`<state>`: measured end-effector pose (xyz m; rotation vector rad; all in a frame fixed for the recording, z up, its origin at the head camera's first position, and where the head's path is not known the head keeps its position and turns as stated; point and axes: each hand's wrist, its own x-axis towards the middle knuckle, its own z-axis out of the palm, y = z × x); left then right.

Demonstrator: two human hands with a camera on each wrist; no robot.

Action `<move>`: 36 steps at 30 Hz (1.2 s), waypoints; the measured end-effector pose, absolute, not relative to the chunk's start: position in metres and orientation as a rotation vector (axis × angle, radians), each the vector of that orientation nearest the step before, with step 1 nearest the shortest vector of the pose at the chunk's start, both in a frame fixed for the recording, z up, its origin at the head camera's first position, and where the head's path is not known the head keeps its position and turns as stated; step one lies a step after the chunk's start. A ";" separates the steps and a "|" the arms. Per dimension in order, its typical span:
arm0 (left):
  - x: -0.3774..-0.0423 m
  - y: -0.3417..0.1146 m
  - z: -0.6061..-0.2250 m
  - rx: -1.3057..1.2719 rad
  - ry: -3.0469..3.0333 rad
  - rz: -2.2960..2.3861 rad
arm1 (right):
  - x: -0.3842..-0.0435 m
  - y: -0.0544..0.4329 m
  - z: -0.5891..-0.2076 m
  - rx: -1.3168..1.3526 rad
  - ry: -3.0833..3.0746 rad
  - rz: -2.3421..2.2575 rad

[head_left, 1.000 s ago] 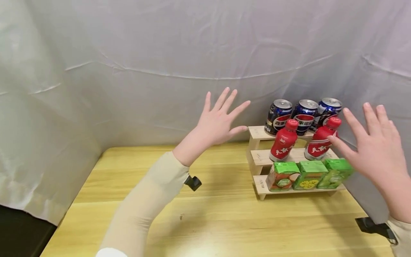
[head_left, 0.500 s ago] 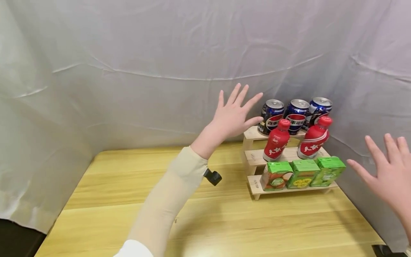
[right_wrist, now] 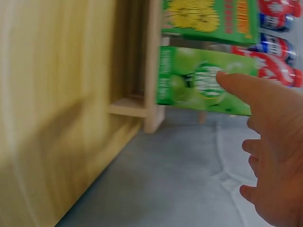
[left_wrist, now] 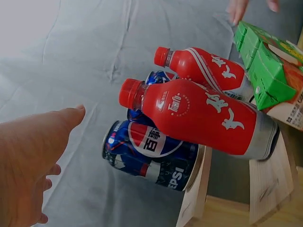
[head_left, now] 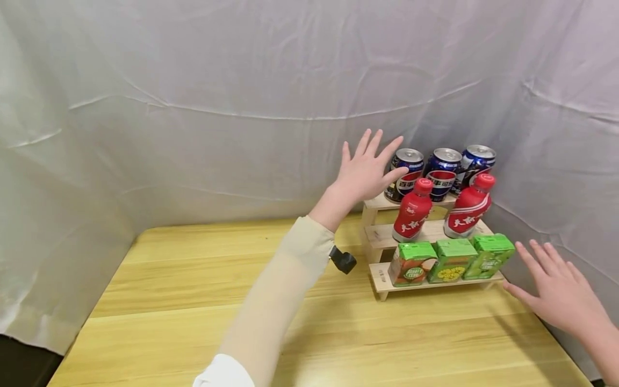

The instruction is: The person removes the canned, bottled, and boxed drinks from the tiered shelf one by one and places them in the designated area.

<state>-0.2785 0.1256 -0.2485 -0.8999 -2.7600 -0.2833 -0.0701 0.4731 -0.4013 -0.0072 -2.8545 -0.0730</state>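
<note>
My left hand, fingers spread, hovers by the leftmost Pepsi can on the top tier of a wooden stepped rack. A gap shows between its thumb and the can in the left wrist view. My right hand hovers empty to the right of the rack, near the light-green drink carton. Two more cans, the middle one and the right one, stand on top. On the middle tier are two red bottles, left and right. Beside the light-green carton sit a yellow-flowered carton and an orange-brown carton.
The rack stands at the back right of a wooden table. Grey cloth hangs close behind it and along the right side. A black strap mount is on my left wrist.
My left hand has moved right, to beside the leftmost can. My right hand has come down from beside the right bottle to the carton's level. The view has turned slightly right; the drinks stay put.
</note>
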 end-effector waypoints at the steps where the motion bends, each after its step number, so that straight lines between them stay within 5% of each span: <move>1: -0.279 0.128 -0.249 -0.895 -2.766 -0.293 | -0.071 0.475 -0.405 0.000 -2.874 -0.080; 36: -0.305 0.175 -0.280 -0.820 -2.770 -0.397 | -0.073 0.490 -0.455 0.247 -3.046 0.015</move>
